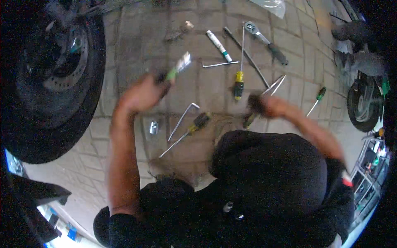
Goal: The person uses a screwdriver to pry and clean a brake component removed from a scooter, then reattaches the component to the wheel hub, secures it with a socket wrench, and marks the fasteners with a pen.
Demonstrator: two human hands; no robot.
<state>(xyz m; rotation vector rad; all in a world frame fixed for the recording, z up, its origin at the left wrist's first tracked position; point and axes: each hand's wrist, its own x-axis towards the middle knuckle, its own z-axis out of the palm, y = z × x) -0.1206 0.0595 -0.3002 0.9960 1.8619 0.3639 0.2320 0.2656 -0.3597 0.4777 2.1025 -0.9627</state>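
Observation:
My left hand (pixel 147 91) is closed on a green-handled brush (pixel 178 66) with pale bristles. My right hand (pixel 266 105) is blurred over a yellow-and-black tool (pixel 249 120) and some thin metal rods (pixel 277 86); its fingers are unclear. Between and below my hands lie a steel socket (pixel 154 127), a hex key (pixel 180 118) and a yellow-and-black screwdriver (pixel 200 122). Farther forward are a ratchet (pixel 264 41), a white marker-like tube (pixel 217 43), another yellow screwdriver (pixel 239 84), a second hex key (pixel 214 65) and a long bar (pixel 252 64). A green screwdriver (pixel 321 94) is at right.
A large tyre and wheel (pixel 89 91) fill the left side. Another wheel (pixel 359 107) stands at the right, near a metal rack (pixel 368 165). A plastic bag (pixel 271 6) lies on the paving (pixel 136 45) at the top. My dark-clothed knee (pixel 269 165) is at the bottom.

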